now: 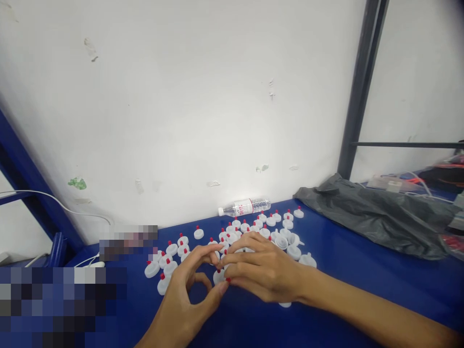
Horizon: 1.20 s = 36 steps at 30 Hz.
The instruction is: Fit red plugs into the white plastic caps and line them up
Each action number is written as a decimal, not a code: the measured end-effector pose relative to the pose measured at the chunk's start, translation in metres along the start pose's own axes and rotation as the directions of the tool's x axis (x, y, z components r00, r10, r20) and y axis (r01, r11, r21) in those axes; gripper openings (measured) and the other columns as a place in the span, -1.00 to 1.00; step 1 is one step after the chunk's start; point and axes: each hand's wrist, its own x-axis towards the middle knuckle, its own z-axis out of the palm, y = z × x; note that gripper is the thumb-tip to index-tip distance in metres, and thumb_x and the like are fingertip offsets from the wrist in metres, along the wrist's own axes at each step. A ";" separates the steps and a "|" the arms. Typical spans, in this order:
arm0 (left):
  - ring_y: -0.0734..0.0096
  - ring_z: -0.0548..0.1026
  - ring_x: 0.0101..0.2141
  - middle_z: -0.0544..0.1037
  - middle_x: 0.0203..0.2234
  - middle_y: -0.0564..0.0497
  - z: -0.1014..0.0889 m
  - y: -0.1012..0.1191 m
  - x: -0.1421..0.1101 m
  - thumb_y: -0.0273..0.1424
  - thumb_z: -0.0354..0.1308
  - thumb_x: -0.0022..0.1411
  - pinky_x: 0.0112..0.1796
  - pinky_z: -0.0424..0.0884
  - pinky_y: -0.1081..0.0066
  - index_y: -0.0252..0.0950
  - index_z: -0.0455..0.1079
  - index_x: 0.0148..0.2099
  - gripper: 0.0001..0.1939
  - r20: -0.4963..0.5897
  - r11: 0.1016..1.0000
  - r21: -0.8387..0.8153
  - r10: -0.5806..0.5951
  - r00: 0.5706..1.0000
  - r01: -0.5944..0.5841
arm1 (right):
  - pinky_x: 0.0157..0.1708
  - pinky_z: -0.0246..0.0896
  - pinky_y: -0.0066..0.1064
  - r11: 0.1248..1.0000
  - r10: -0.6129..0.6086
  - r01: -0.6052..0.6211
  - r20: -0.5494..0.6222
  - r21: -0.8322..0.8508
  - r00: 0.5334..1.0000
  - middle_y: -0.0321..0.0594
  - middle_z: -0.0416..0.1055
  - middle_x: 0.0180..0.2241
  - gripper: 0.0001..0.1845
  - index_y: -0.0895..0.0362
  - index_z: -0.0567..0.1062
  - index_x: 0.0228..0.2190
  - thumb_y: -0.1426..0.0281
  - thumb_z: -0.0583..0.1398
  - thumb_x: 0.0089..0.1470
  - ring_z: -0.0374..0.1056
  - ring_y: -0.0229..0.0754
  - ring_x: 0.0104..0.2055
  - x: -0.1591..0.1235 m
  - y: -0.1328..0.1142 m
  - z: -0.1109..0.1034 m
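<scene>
Both my hands meet over a blue table (337, 309) among many white nozzle caps, most with small red tips. My left hand (188, 290) is curled, its thumb tip against a small red tip (227, 280) beside the right fingers. The fingers of my right hand (264, 268) are bent together around a white nozzle cap that they mostly hide. Just behind the fingertips stands a white nozzle cap (218, 277) with a red tip. Right of the hands, several white nozzle caps (294, 252) have no red tip.
A clear plastic bottle (244, 207) lies on its side along the wall. Dark grey plastic sheeting (380, 217) covers the table's right part. A white cable (68, 211) runs at left, near a blurred-out area. A dark metal post (357, 96) rises at right.
</scene>
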 end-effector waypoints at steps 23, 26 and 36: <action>0.17 0.56 -0.12 0.56 -0.07 -0.16 0.001 -0.011 -0.003 -0.16 0.21 0.26 -0.08 0.52 0.21 -0.27 0.30 0.21 -0.46 0.187 0.963 -0.230 -0.099 0.977 0.141 | 0.05 0.17 -0.33 1.000 -0.030 0.030 0.041 -0.002 0.999 -0.27 0.57 -0.13 -0.90 0.13 0.47 -0.18 0.43 0.16 0.27 0.33 -0.24 0.00 0.003 -0.005 0.001; 0.24 0.53 -0.14 0.56 -0.12 -0.10 -0.014 -0.006 0.005 -0.25 0.04 0.38 -0.06 0.48 0.20 -0.19 0.30 0.19 -0.62 0.089 0.986 0.162 0.019 0.996 -0.034 | 0.05 0.19 -0.25 0.993 0.088 -0.089 -0.004 -0.072 0.996 -0.18 0.52 -0.06 -0.89 0.13 0.48 -0.18 0.39 0.17 0.27 0.34 -0.17 0.01 0.002 0.014 -0.009; 0.11 0.39 -0.19 0.47 -0.32 -0.06 -0.042 -0.023 0.018 -0.38 0.04 0.31 -0.06 0.32 -0.01 -0.25 0.41 -0.23 -0.87 0.232 0.481 0.836 0.127 0.964 -0.265 | -0.06 0.13 -0.16 0.629 0.699 -0.454 0.203 -0.631 0.685 -0.07 0.53 -0.31 -0.76 0.17 0.55 -0.27 0.37 0.09 0.29 0.43 -0.03 -0.21 -0.024 0.091 -0.042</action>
